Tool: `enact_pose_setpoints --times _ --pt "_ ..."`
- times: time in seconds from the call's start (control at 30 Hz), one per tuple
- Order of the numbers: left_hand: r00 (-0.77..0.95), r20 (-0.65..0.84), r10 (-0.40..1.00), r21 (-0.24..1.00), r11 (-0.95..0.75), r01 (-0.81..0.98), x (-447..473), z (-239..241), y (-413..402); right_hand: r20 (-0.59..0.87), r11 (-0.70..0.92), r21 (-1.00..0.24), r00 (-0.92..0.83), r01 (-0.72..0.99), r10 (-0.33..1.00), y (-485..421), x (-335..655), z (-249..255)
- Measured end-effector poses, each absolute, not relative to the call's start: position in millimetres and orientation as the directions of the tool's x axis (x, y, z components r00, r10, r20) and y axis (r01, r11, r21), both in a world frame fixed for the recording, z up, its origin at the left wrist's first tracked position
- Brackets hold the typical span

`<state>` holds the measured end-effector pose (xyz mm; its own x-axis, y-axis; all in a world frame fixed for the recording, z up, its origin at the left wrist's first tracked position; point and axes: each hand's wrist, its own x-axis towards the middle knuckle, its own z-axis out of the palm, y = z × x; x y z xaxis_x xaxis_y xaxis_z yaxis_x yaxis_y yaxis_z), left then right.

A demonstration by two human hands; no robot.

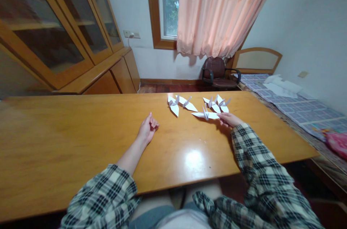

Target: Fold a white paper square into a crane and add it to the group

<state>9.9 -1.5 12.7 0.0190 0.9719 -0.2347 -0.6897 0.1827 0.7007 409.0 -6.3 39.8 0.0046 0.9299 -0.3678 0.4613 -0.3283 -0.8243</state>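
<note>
My right hand (228, 119) pinches the wing of a white paper crane (206, 115) toward the right side of the wooden table (103, 131). Just behind it stand two more cranes, one on the left (212, 104) and one on the right (223, 104), close together with wings overlapping in view. Farther left is another pair: a crane (174, 105) with its wings spread and a crane (187, 103) beside it. My left hand (148, 128) rests on the table with its fingers curled in and nothing visible in them.
A glass-fronted wooden cabinet (89, 16) rises on the left. Beyond the table are a brown armchair (218, 72) and a pink curtain (214, 8). A bed with a checked cover (303, 108) runs along the right. The table's near edge is close to my lap.
</note>
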Motion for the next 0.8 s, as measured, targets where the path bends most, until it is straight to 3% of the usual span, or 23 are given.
enact_pose_setpoints --times 0.33,0.47,0.57,0.63,0.7,0.8 --pt "0.018 -0.214 0.977 0.711 0.168 -0.683 6 9 0 -0.452 -0.428 -0.600 0.155 0.676 0.878 5 466 41" --pt "0.020 -0.211 0.977 0.714 0.168 -0.680 6 8 0 -0.411 -0.454 -0.416 0.283 0.788 0.867 6 475 54" --pt "0.019 -0.215 0.976 0.726 0.173 -0.665 7 8 0 -0.257 -0.517 -0.242 0.460 0.821 0.850 -5 466 72" --pt "0.018 -0.215 0.977 0.733 0.173 -0.657 8 8 0 -0.002 -0.399 -0.312 0.419 0.862 0.908 -13 444 83" --pt "0.017 -0.206 0.978 0.739 0.167 -0.652 8 8 0 0.203 -0.166 -0.343 0.246 0.925 0.948 -16 407 89" --pt "0.016 -0.196 0.980 0.749 0.160 -0.643 8 8 -1 0.247 0.093 -0.390 0.007 0.916 0.969 -6 342 87"
